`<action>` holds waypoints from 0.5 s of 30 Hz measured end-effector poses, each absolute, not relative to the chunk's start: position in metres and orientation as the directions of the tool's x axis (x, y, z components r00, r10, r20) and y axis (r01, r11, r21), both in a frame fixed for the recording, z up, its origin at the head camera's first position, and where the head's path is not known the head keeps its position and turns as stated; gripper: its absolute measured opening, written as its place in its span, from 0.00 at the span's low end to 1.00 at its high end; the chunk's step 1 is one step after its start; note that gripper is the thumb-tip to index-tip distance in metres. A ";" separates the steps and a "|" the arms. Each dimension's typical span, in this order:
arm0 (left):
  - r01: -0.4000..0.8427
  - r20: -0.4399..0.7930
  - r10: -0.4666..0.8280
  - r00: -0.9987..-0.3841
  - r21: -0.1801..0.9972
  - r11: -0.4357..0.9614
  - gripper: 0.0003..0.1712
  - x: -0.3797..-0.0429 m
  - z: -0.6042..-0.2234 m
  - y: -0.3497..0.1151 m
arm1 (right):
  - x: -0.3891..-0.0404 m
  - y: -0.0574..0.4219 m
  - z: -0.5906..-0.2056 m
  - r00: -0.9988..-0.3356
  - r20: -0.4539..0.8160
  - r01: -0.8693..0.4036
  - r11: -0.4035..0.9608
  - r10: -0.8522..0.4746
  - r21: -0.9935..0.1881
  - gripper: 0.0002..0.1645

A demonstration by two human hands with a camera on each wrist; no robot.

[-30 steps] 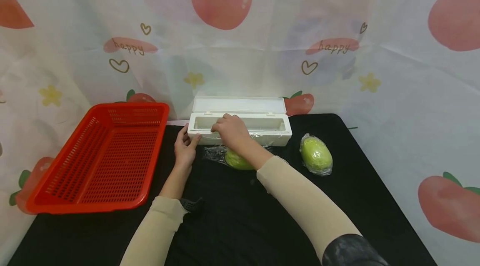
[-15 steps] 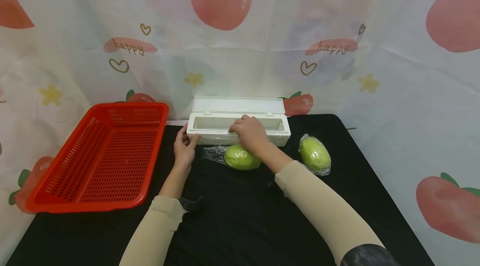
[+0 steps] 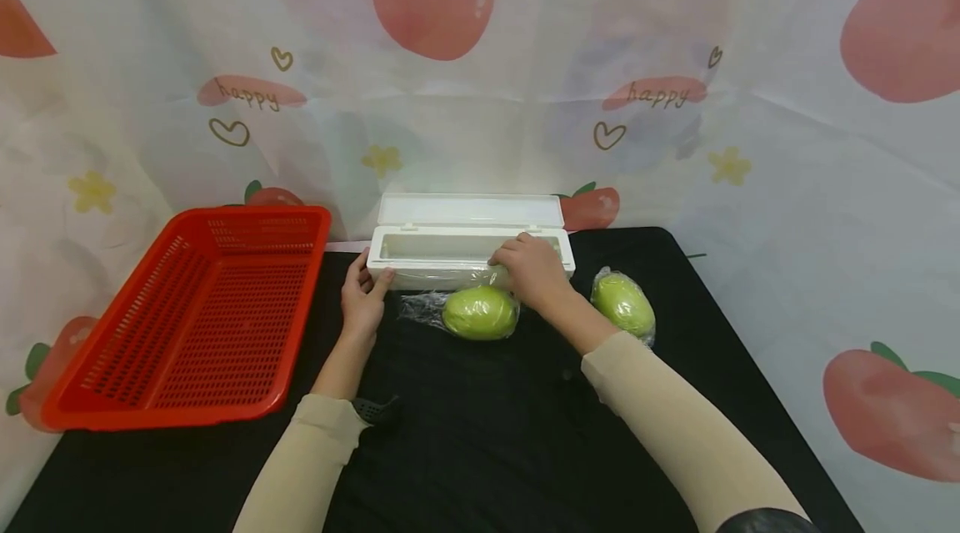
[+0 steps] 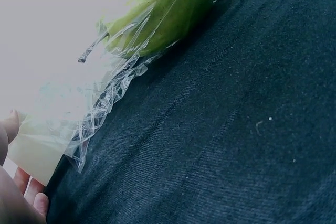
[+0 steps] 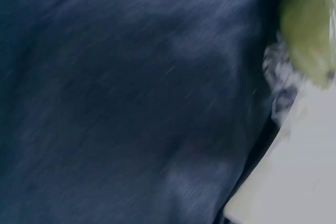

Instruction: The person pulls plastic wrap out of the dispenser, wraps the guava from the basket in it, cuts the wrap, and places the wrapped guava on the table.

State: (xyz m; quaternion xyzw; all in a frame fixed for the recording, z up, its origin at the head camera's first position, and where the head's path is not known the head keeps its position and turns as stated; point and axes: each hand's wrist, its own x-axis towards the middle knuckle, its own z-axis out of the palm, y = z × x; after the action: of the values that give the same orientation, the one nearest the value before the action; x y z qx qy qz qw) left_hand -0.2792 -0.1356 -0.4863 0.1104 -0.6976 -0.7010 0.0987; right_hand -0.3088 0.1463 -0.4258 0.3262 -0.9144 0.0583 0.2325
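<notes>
A white cling film dispenser (image 3: 442, 278) stands at the back of the table with its lid raised. My left hand (image 3: 363, 299) grips its left end, thumb in front. At the right part of the front rim, my right hand (image 3: 536, 270) has curled fingers, pinching the slide cutter; the fingers cover the cutter itself. Clear film hangs over the dispenser's front. Just before it lies a green oval fruit (image 3: 482, 314) wrapped in film, its stem and crumpled wrap (image 4: 107, 103) visible in the left wrist view. The right wrist view is blurred and shows no fingers.
A second film-wrapped green fruit (image 3: 625, 305) lies to the right, beyond my right forearm. On the left stands a red perforated basket (image 3: 307, 324). Black cloth (image 3: 480, 441) covers the table, and a printed curtain (image 3: 517, 124) hangs directly behind.
My right hand has slid rightward along the dispenser's front rim, uncovering more of the wrapped fruit below it. My left hand stays at the dispenser's left end.
</notes>
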 end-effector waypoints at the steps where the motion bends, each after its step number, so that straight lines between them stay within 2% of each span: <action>1: -0.016 -0.017 -0.293 -0.956 1.000 -0.007 0.36 -0.279 -0.486 -0.136 | -0.308 0.150 -0.426 -0.681 0.466 -0.621 0.783 -0.565 0.042 0.16; 6: -0.015 -0.015 -0.299 -0.954 1.000 -0.002 0.36 -0.279 -0.487 -0.138 | -0.303 0.168 -0.426 -0.675 0.501 -0.614 0.789 -0.542 0.027 0.20; 15: -0.013 -0.011 -0.278 -0.960 1.000 0.003 0.36 -0.280 -0.492 -0.138 | -0.301 0.195 -0.430 -0.640 0.562 -0.604 0.795 -0.524 0.054 0.15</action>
State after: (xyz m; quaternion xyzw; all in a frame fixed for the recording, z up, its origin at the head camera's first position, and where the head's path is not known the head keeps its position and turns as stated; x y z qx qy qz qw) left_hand -0.2802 -0.1383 -0.4923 0.1036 -0.7019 -0.6983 0.0950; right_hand -0.3007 0.1950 -0.4305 0.3124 -0.9029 0.0695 0.2870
